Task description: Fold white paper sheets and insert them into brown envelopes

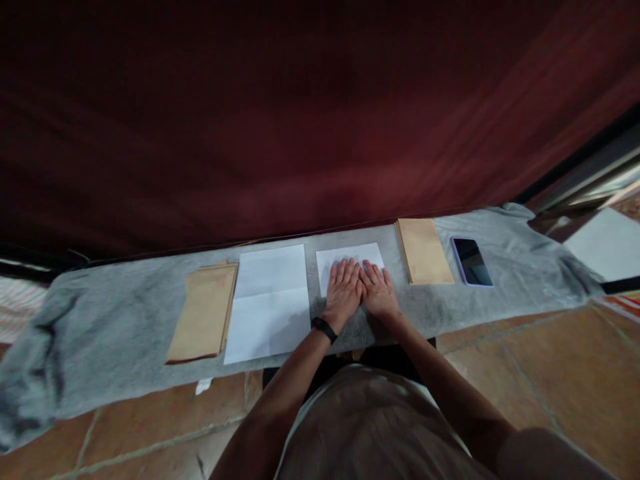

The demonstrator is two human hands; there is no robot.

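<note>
Both of my hands lie flat on a small white sheet of paper (327,259), which looks folded and is partly covered by them. My left hand (344,288), with a black band on its wrist, has its fingers stretched toward the far edge. Beside it, my right hand (379,291) presses palm down, thumbs close together. To the left lies a larger white sheet (270,303) with a crease across its middle. Brown paper envelopes (205,313) are stacked farther left, and another pile of brown envelopes (426,252) sits right of my hands.
A grey cloth (115,327) covers the long narrow table. Near its right end rests a phone (471,262) in a purple case. A dark red curtain (320,133) hangs behind. A white scrap (203,386) lies on the tiled floor (165,417).
</note>
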